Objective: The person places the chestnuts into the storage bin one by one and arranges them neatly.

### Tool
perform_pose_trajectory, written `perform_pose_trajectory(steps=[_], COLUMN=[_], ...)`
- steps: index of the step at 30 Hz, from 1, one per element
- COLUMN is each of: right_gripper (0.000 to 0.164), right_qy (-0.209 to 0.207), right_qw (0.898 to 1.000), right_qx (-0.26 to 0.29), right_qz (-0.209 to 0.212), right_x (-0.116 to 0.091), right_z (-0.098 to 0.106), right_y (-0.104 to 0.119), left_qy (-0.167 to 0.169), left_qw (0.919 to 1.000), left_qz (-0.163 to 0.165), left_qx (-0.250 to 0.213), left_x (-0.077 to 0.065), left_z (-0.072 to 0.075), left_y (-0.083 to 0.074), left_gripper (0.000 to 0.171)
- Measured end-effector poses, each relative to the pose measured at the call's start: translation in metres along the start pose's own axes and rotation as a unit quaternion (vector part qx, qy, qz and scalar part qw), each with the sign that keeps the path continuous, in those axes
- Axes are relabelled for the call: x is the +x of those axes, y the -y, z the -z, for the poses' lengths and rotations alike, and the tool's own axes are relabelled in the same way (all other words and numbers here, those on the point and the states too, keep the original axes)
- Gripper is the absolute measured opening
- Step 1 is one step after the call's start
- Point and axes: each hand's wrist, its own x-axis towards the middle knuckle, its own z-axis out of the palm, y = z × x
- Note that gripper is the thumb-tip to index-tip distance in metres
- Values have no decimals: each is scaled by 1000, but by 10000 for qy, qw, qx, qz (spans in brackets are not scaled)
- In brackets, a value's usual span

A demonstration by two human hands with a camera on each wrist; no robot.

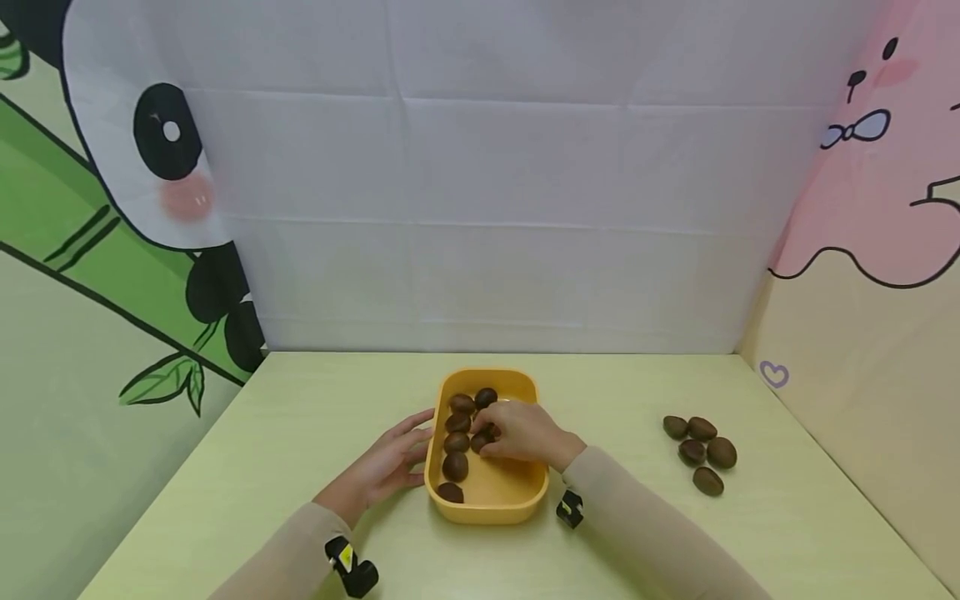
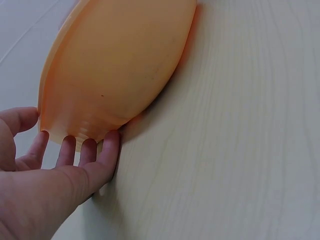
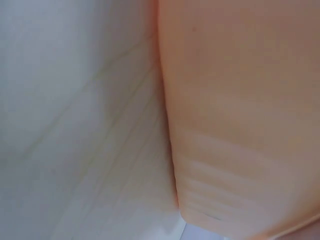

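Observation:
A yellow rectangular plastic box (image 1: 495, 515) stands on the table, with several dark brown, oval chestnuts (image 1: 455, 467) inside, mostly in a row along its left side. My right hand (image 1: 521, 431) reaches over the box's right wall and pinches a chestnut (image 1: 481, 442) near the row, partly hidden by the fingers. The left hand (image 1: 386, 462) lies against the outside of the box's left wall, fingers spread. In the left wrist view its fingertips (image 2: 68, 140) touch the wall near the end of the box. The right wrist view shows only the box's outer wall (image 3: 240, 125) and the tabletop.
Several more chestnuts (image 1: 692, 452) lie in a loose group on the pale table (image 1: 615, 400), to the right of the box. A white cloth backdrop (image 1: 510, 208) rises behind the table, and printed side panels (image 1: 862, 350) border it left and right.

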Motion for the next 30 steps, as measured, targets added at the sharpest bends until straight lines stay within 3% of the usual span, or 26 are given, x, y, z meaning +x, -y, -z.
perform_pose_trajectory(steps=[8, 15, 21, 30], right_gripper=[29, 27, 29, 29], right_qy=[75, 11, -292, -590], right_qw=[9995, 9986, 9985, 9981], right_qx=[292, 512, 270, -5], right_qz=[-41, 104, 387, 185], right_x=[-3, -13, -33, -76], right_z=[2, 18, 38, 59], right_y=[-2, -5, -12, -33], left_qy=[39, -33, -20, 3], left_qw=[10000, 10000, 10000, 10000], left_qz=[4, 40, 24, 10], left_qx=[12, -16, 11, 28], left_x=[-1, -1, 0, -1], left_z=[-1, -1, -1, 0], left_y=[0, 0, 0, 0], left_gripper=[58, 57, 58, 58])
